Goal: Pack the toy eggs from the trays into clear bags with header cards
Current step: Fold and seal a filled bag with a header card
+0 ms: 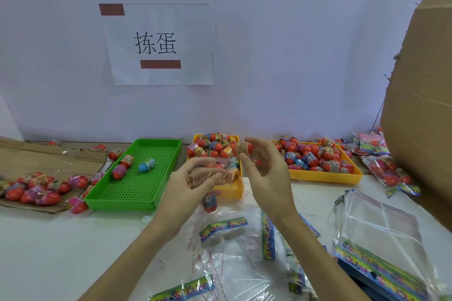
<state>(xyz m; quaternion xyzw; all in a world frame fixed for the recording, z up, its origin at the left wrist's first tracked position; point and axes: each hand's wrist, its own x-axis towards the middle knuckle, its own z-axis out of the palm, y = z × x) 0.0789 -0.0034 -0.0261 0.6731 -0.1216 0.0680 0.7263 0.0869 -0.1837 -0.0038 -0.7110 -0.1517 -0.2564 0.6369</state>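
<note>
Nearest me, loose clear bags (234, 273) with header cards litter the table; they look flimsy and slippery, best taken by the stiffer card edge. My hands are apart above them: my left hand (193, 182) pinches the mouth of an open bag (215, 166), which already seems to hold eggs, though glare blurs how many; my right hand (264, 166) grips a toy egg (244, 148) at its fingertips, light, hard and smooth, so I hold it round the middle. Beyond, the yellow tray (228, 189) is partly hidden by my hands.
</note>
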